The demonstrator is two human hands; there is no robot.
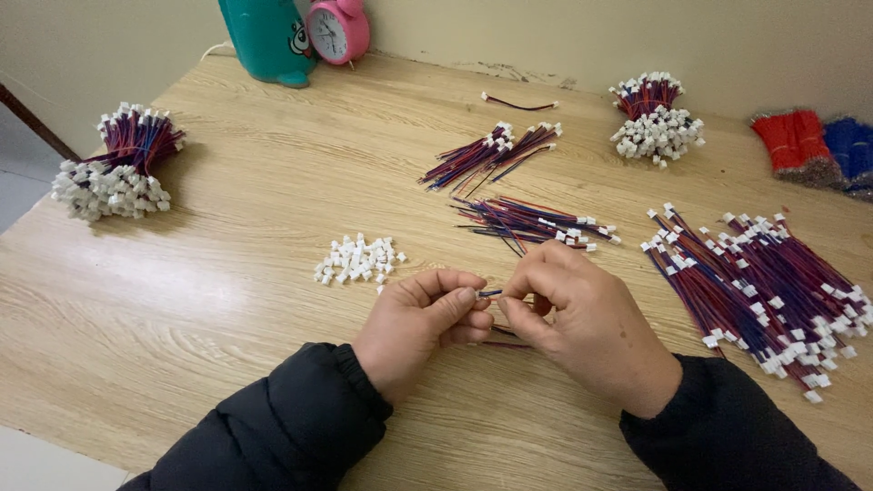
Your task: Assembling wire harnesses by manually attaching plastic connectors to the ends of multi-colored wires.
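No packages, labels, signs or screens show anywhere around the grip; the nearest such thing is a round pink alarm clock (338, 30) far beyond it, against the wall.

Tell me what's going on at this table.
A person in a dark jacket pinches a thin red-and-blue wire between both hands, left hand and right hand, over a wooden table. A small pile of white connectors lies just beyond the left hand. Loose wires with connectors are spread to the right, and tied bundles sit farther off.
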